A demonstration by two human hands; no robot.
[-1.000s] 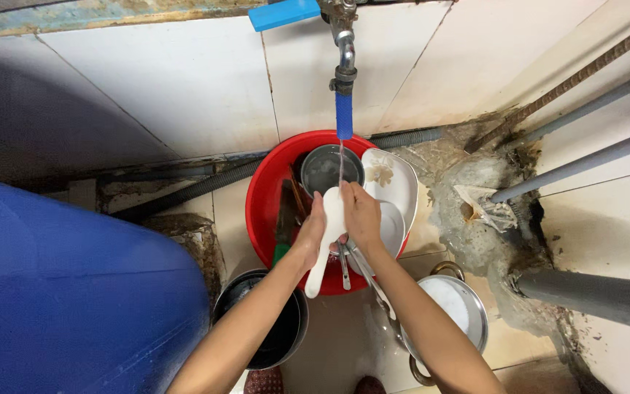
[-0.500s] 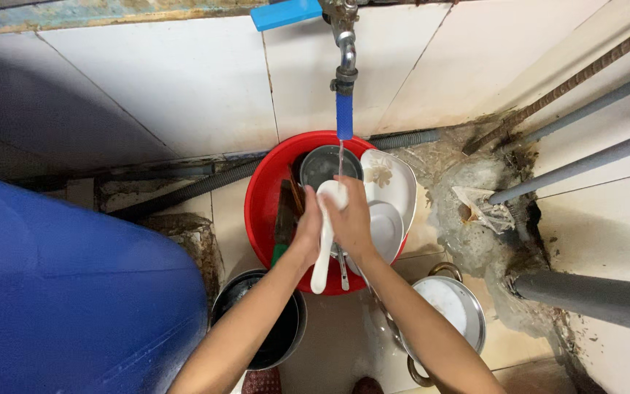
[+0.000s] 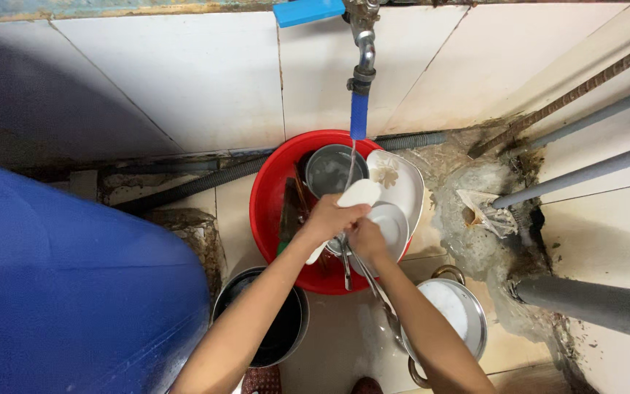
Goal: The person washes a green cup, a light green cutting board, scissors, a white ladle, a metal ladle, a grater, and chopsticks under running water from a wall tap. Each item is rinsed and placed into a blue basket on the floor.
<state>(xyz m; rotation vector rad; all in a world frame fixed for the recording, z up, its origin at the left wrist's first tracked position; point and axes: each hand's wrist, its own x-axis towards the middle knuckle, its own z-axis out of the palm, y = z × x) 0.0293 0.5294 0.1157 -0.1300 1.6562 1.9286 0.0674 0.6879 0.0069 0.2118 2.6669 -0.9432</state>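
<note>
Over the red basin (image 3: 267, 211) on the tiled floor, the left hand (image 3: 328, 217) is curled tight around a white ladle (image 3: 355, 197), its broad end tilted up to the right under the thin stream that falls from the tap (image 3: 362, 55) with the blue spout. The right hand (image 3: 364, 239) sits just below and beside the left, touching it; its fingers are bent inward, but whether they grip the ladle, or anything else, cannot be told from here. Inside the basin, a steel pot (image 3: 326, 169) stands at the back under the tap, a white plate (image 3: 402, 179) leans at the right rim, and a white bowl (image 3: 394, 222) lies just right of the hands. Metal utensils (image 3: 345, 266) poke out beneath the hands. Near the basin's front edge stand a dark pot (image 3: 286, 328) under the left forearm and a lidded steel pot (image 3: 457, 314) beside the right forearm. A large blue barrel (image 3: 60, 292) fills the left side, and grey pipes (image 3: 585, 175) cross the wall at the right.
</note>
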